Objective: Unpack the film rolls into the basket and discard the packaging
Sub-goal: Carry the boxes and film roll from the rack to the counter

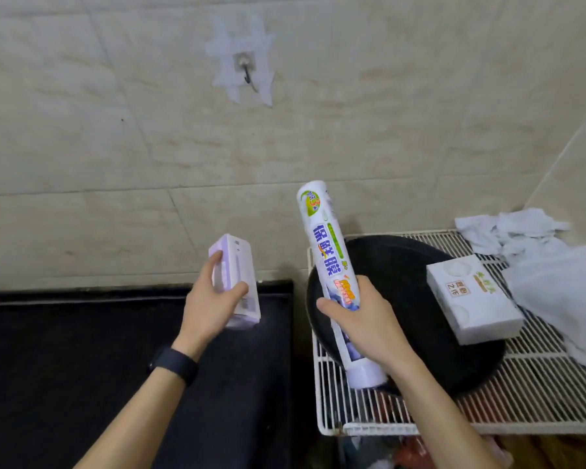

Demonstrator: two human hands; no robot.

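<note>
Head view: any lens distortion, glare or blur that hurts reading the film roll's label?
Head view: wide-angle bending curves the wall tile seams; lighting is soft and even, no hard glare; the film roll label is sharp and readable above the right hand; the purple box in the left hand looks slightly soft.

Beyond the fingers of the left hand (214, 299) lies only bare tiled wall (115, 147); under them, a dark flat surface (65, 350) is open. Below the right hand's (359, 319) fingers sits a black pan (420, 292) on a white wire rack (538, 384) — a white box (471, 299) and crumpled white cloths (538, 252) crowd the space further right.
</note>
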